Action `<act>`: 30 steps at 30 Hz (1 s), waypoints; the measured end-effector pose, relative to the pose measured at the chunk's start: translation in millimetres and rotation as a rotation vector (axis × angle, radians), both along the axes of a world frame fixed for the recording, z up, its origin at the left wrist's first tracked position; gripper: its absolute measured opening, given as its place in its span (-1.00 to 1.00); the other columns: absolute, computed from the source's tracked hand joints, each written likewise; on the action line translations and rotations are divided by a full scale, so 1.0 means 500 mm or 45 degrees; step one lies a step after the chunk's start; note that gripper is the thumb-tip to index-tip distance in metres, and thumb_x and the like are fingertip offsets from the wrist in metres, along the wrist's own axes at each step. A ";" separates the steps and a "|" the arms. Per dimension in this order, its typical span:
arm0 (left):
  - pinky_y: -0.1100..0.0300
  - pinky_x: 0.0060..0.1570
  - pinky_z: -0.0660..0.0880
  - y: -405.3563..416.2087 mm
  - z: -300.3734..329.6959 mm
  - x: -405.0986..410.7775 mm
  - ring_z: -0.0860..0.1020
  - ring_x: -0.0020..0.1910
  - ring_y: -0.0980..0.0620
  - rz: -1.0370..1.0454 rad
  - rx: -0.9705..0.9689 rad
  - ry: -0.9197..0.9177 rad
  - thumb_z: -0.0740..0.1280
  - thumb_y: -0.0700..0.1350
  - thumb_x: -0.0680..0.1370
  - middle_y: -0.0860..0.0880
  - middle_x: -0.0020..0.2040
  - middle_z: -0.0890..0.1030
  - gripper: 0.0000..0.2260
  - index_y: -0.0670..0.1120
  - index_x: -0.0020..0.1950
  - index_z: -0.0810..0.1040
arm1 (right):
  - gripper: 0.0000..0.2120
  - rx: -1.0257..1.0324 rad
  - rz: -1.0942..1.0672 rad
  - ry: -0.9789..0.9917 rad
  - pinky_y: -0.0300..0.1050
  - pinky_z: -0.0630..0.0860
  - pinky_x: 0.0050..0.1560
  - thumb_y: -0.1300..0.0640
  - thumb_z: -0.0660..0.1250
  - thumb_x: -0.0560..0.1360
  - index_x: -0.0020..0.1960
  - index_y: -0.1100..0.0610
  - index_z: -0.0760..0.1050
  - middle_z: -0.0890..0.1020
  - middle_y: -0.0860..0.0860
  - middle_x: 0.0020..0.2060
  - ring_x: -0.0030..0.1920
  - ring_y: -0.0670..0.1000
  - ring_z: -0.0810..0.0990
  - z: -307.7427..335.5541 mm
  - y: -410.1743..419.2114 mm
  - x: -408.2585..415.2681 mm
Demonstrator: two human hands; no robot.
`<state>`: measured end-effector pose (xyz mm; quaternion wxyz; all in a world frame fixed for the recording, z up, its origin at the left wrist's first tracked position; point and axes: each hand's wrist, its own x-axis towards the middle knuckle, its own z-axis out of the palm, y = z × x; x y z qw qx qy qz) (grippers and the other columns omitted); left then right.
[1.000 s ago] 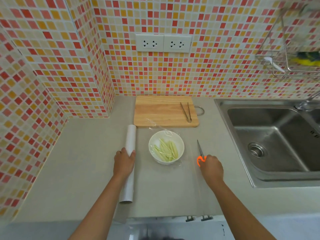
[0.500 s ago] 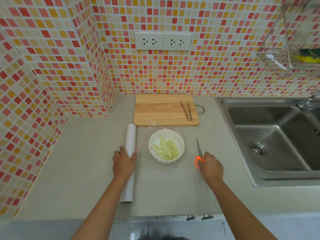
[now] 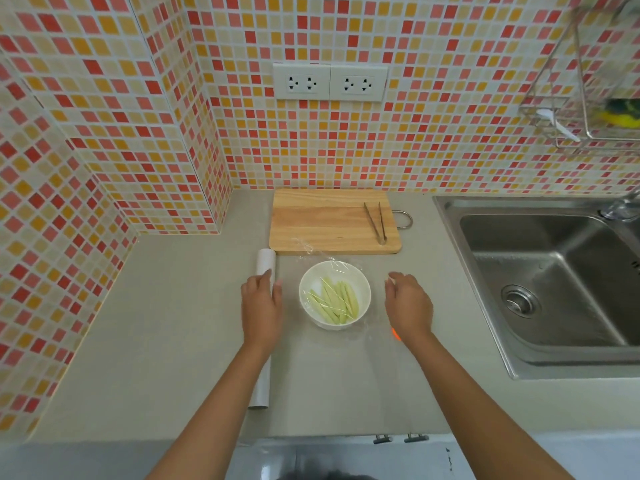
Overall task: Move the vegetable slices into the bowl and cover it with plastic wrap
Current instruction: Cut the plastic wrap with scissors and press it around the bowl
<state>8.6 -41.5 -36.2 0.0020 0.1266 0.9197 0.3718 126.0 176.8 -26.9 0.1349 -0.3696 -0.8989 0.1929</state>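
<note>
Wooden cutting board (image 3: pixel 329 221) against tiled wall, metal tongs (image 3: pixel 375 221) on it; steel sink (image 3: pixel 554 282) at right.

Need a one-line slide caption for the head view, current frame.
Left hand on the plastic wrap roll, right hand beside the film-covered bowl of vegetable slices; tongs on the cutting board.

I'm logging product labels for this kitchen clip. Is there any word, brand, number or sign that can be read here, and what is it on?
None can be read.
The plastic wrap roll shows a plain white surface, no print.
The bowl, cutting board and tongs carry no marks.
The wall sockets show only pin holes, no lettering.
The sink has a dark mark at the right edge, too small to read.
</note>
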 end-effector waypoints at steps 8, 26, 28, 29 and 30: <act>-0.02 -0.01 0.39 0.097 0.020 -0.013 0.50 0.06 -0.31 -0.049 0.188 -0.331 0.07 -0.10 0.69 -0.37 0.04 0.58 -0.63 -0.38 0.00 0.48 | -0.63 -0.444 0.216 0.017 -0.06 0.38 0.24 0.11 0.05 0.64 0.33 0.22 0.46 0.55 0.15 0.26 0.29 0.15 0.47 0.017 -0.013 -0.118; 0.24 0.00 0.52 0.087 -0.014 0.019 0.62 -0.09 0.06 0.157 0.389 -0.497 0.43 0.11 0.49 0.02 -0.12 0.68 -0.70 -0.11 0.00 0.66 | -0.74 -0.132 0.037 0.155 0.02 0.46 0.12 0.20 0.17 0.59 0.15 0.25 0.56 0.66 0.15 0.04 0.06 0.20 0.58 -0.005 -0.020 -0.089; 0.27 -0.09 0.51 0.085 -0.013 0.022 0.62 -0.16 0.06 0.163 0.386 -0.402 0.44 0.00 0.50 0.05 -0.21 0.67 -0.81 -0.12 -0.09 0.68 | -0.69 -0.189 0.177 0.118 0.01 0.38 0.28 0.21 0.13 0.61 0.27 0.25 0.49 0.62 0.14 0.15 0.17 0.16 0.55 -0.011 -0.020 -0.101; 0.31 -0.15 0.50 0.084 -0.013 0.022 0.61 -0.20 0.07 0.165 0.392 -0.375 0.44 -0.04 0.51 0.07 -0.26 0.65 -0.85 -0.12 -0.14 0.68 | -0.68 -0.214 0.228 0.094 -0.01 0.31 0.37 0.21 0.12 0.61 0.31 0.24 0.47 0.60 0.13 0.19 0.21 0.14 0.54 -0.017 -0.021 -0.106; 0.37 -0.21 0.47 0.083 -0.013 0.021 0.60 -0.24 0.08 0.167 0.397 -0.365 0.44 -0.08 0.51 0.08 -0.29 0.64 -0.87 -0.12 -0.18 0.67 | -0.67 -0.225 0.266 0.077 -0.03 0.22 0.44 0.21 0.10 0.62 0.33 0.25 0.45 0.58 0.13 0.23 0.24 0.13 0.53 -0.024 -0.021 -0.111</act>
